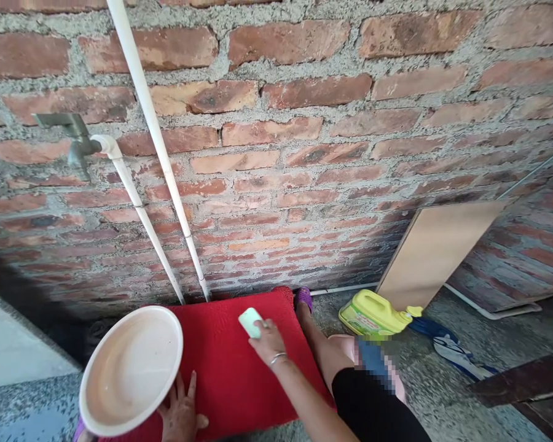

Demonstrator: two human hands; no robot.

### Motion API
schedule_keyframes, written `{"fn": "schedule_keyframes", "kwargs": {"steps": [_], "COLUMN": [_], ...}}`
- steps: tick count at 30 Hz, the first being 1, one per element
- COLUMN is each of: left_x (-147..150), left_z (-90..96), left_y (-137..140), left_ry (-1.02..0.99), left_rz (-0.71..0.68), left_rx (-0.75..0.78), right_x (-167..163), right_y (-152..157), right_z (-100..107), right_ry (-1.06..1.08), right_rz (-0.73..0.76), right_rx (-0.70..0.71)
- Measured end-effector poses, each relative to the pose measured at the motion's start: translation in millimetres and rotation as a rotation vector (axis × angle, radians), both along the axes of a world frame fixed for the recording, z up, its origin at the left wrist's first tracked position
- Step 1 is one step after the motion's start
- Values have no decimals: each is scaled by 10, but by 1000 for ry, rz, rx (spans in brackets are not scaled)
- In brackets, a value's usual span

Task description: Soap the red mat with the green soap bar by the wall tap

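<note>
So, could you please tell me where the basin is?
In the head view, the basin is at lower left, over the red cloth's left end, beside the left hand.

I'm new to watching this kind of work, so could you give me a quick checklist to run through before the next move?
1. Right hand has hold of the pale green block: ok, its fingers are on it.
2. Left hand supported: ok, it rests on the red cloth with fingers spread.
3. Left hand apart from the basin: cannot tell; fingers and rim overlap in this view.
4. Red cloth free of big folds: ok where it shows; the basin hides part.
5. Water in the basin: cannot tell.
6. Tap not running: ok, no stream shows below it.
</note>
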State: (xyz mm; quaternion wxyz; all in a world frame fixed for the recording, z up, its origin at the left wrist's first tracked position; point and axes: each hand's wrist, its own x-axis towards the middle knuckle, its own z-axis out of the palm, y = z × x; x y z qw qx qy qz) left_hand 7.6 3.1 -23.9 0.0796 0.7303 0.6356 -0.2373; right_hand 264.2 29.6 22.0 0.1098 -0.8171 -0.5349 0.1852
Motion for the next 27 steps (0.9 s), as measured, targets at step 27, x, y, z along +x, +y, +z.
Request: {"fn": "schedule_keyframes", "kwargs": {"steps": [27], "left_x": [-29], "left_z": [0], "left_y": [-47], "left_ry": [12], "left_rz": [-53], "left_rx": [42], "right_x": [615], "right_y": [-1002], "right_z": [161], "right_ry": [225], "right_rz": [-672], "right_rx": [664]}}
